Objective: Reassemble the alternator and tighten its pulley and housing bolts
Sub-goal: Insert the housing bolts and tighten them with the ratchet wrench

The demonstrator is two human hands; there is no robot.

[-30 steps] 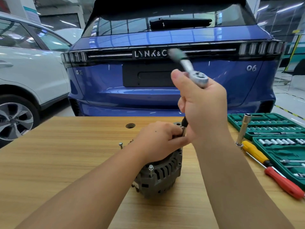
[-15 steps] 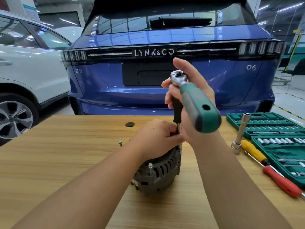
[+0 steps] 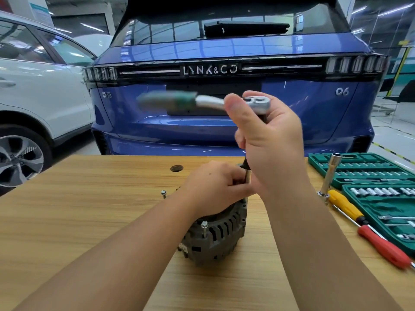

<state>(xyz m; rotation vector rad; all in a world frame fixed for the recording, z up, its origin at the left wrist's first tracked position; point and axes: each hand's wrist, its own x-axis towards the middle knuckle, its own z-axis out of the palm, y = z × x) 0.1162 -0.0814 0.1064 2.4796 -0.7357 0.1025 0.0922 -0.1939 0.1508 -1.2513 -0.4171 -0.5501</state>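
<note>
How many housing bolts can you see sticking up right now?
2: one bolt stands up from the alternator at its near-left edge; another bolt shows at its far left, base hidden. The left hand may cover others.

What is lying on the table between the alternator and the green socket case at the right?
In the head view, between the alternator and the green socket case: the right forearm, a chrome extension bar standing upright, a yellow-handled screwdriver and a red-handled one.
</note>
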